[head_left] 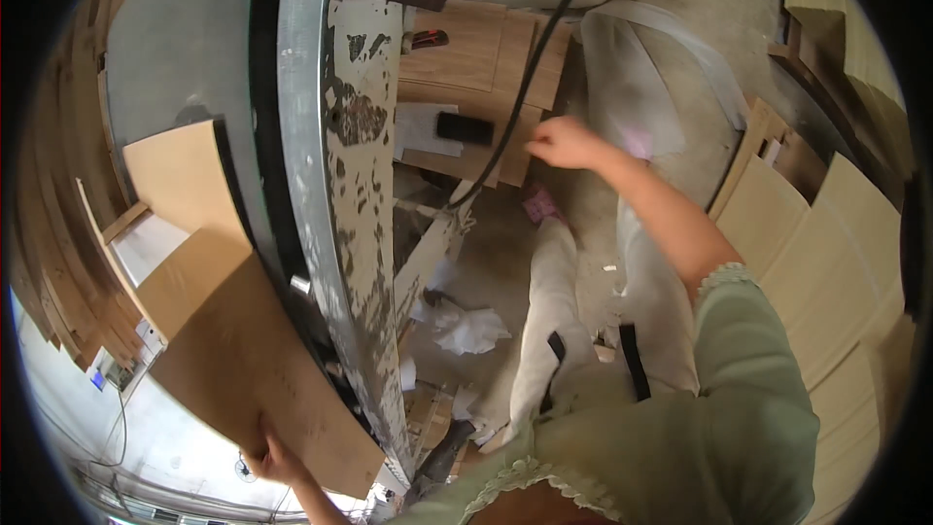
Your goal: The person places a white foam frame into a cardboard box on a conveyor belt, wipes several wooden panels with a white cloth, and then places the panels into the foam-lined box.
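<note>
A long light-brown wooden panel (258,365) lies at the left along the machine's side, its lower half in shade. My left hand (277,459) grips the panel's edge near its close end, thumb on top and the other fingers hidden beneath. Out in front of me, my right hand (569,143) is curled closed, and nothing shows in it. A black cable (522,87) hangs just left of that hand. Beyond the cable, a black phone (465,128) rests on white paper (420,126) over stacked wooden boards (457,53).
A worn metal beam (362,165) with peeling paint runs between the panel and me. A red-and-black utility knife (429,39) lies on the boards. Pale panels (826,243) are stacked at the right, brown planks (58,204) at the far left. Crumpled plastic (466,326) litters the floor.
</note>
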Demonstrator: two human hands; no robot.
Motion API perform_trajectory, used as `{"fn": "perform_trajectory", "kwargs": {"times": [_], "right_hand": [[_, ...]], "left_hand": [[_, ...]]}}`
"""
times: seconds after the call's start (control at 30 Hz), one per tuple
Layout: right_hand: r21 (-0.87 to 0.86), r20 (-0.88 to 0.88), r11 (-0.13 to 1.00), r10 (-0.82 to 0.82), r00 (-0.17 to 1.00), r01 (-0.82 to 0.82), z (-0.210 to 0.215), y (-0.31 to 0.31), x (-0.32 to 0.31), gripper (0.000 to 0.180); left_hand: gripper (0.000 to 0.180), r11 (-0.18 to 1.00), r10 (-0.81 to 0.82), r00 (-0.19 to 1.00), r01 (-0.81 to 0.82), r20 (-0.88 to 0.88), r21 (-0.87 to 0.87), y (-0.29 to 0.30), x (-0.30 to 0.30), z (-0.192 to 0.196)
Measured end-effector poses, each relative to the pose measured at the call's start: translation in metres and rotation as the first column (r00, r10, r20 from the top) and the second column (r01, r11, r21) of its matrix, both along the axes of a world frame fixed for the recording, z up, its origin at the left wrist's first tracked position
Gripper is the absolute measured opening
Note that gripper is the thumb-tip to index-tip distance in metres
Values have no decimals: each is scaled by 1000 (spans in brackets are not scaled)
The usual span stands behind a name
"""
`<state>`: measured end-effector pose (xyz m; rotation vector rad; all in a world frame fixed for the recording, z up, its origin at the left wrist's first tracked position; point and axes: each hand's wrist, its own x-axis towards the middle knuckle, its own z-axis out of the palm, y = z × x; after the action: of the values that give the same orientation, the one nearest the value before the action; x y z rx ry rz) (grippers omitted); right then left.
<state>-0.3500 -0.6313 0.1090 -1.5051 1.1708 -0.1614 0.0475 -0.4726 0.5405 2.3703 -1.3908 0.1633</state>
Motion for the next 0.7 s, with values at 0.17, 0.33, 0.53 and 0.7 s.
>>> {"fn": "perform_trajectory", "kwargs": {"times": [0.17, 0.33, 0.53, 0.7], "right_hand": [[-352, -84, 928, 102, 991, -125, -119, -88, 147, 25], [-319, -221, 939, -208, 953, 131, -241, -163, 206, 24], [-583, -459, 808, -248, 853, -79, -293, -208, 227, 19], [-573, -330, 820, -241, 913, 9, -338, -208, 223, 19]], "left_hand": [[57, 939, 341, 908, -343, -244, 37, -2, -11, -1], [50, 967, 257, 951, -253, 173, -46, 3, 17, -5], [53, 958, 287, 927, -280, 241, -61, -15, 8, -20], [56, 953, 302, 911, -299, 281, -56, -18, -2, -21]]}}
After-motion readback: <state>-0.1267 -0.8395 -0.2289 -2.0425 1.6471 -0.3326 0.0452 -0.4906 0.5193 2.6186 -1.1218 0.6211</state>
